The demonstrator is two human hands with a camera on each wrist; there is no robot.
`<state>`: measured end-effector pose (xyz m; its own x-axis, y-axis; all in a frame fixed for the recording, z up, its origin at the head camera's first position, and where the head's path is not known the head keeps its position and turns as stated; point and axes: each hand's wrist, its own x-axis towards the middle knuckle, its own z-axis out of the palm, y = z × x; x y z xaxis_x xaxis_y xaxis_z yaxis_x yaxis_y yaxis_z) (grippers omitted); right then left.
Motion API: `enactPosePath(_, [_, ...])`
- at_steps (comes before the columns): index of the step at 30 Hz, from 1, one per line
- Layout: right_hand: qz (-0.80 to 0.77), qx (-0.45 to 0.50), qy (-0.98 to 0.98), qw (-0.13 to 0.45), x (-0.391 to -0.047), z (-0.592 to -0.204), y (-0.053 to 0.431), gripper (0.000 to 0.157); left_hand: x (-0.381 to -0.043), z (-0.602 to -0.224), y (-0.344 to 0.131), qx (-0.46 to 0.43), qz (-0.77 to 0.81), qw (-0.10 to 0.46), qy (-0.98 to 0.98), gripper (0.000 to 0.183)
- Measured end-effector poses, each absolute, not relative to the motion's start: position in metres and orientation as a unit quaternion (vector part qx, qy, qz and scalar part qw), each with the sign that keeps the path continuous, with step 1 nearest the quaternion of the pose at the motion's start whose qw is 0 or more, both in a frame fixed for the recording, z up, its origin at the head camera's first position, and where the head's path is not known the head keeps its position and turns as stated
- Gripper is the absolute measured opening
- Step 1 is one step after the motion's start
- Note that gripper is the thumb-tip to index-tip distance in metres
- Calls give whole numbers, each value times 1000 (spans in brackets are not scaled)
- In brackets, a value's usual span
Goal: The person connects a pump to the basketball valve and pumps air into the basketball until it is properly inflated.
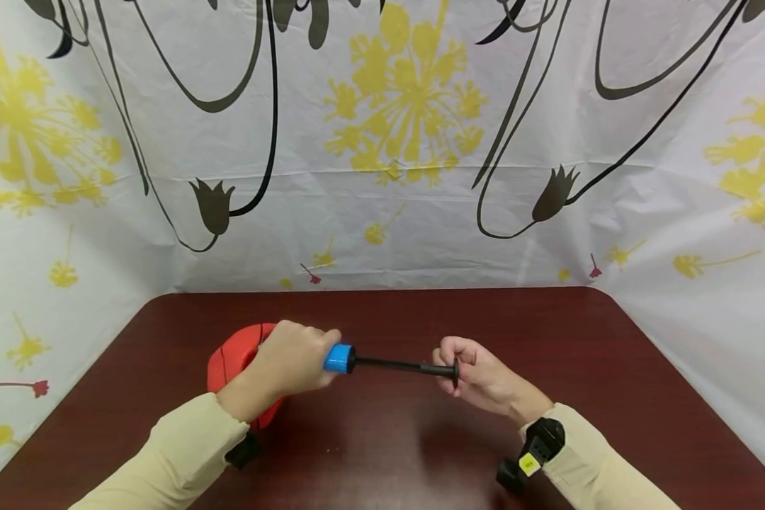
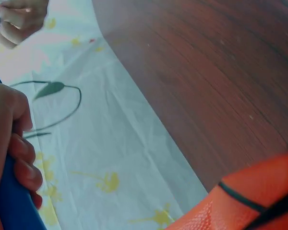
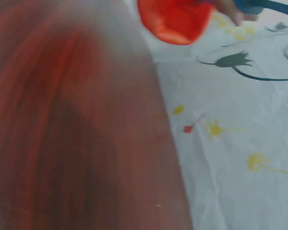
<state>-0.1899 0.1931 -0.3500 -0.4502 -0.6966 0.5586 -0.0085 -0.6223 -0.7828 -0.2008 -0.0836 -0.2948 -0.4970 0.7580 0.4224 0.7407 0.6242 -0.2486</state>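
A blue hand pump [image 2: 20, 203] with a black rod lies roughly level above the table. My left hand [image 1: 299, 358] grips its blue barrel, fingers wrapped round it in the left wrist view. At the rod's other end is a black disc-shaped handle [image 1: 455, 372], which my right hand [image 1: 474, 372] holds with curled fingers. The rod is drawn well out of the barrel. Behind my left hand and forearm is a red-orange basketball [image 1: 232, 360] with black seams, its outline uneven and partly hidden. The right wrist view shows the basketball [image 3: 175, 24] close to the barrel's left end.
A dark red-brown wooden table [image 1: 382, 453] with rounded far corners lies under both hands. White cloth [image 1: 382, 241] printed with yellow and grey flowers hangs behind it and along both sides. A black wrist device [image 1: 544, 440] sits over my right sleeve.
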Motion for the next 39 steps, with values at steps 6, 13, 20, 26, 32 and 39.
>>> enactPosePath(6, [-757,-416,463,198,-196,-352,169,8,-198,-291,-62,-448,56,243,-859,28])
enactPosePath(13, [-735,-419,498,190,-189,-341,153,7,-191,-292,-61,-461,28,239,-854,27])
enactPosePath(20, [-762,-477,370,235,-188,-337,186,14,-197,-288,-80,-441,16,248,-863,28])
enactPosePath(26, [-771,-449,402,205,-181,-343,179,7,-195,-285,-75,-434,29,236,-869,27])
enactPosePath(32, [-761,-427,470,133,-178,-334,146,6,-186,-281,-55,-448,10,262,-855,29])
enactPosePath(39, [-762,-429,456,166,-172,-331,163,8,-187,-284,-60,-465,17,261,-846,30])
